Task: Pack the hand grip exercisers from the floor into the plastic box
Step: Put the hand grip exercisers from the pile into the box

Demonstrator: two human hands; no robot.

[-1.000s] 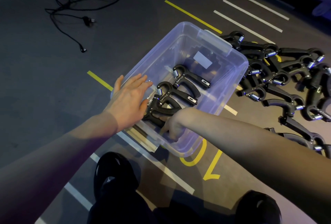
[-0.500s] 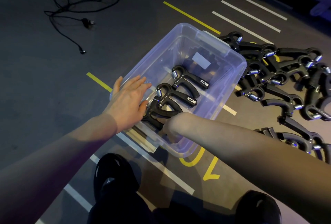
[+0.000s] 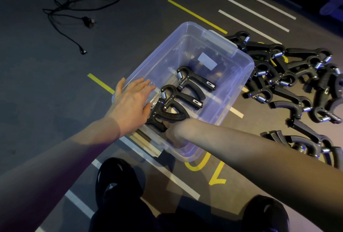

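Note:
A clear plastic box (image 3: 247,64) stands on the dark floor. Three black hand grip exercisers lie inside it in a row: the far one (image 3: 196,81), the middle one (image 3: 183,100) and the nearest one (image 3: 170,115). My left hand (image 3: 130,103) rests flat on the box's left rim, fingers straight. My right hand (image 3: 173,132) reaches down into the near corner, and its curled fingers hold the lower handle of the nearest exerciser; the wrist hides most of the fingers. A pile of several exercisers (image 3: 289,83) lies on the floor to the right of the box.
A loose black cable (image 3: 74,3) lies on the floor at the far left. More exercisers (image 3: 306,144) sit by my right forearm. My two black shoes (image 3: 115,178) (image 3: 265,213) are just below the box. Yellow and white lines mark the floor.
My right hand has sunk a little deeper into the near corner with the nearest exerciser, which now lies lower. My left hand has stayed on the rim.

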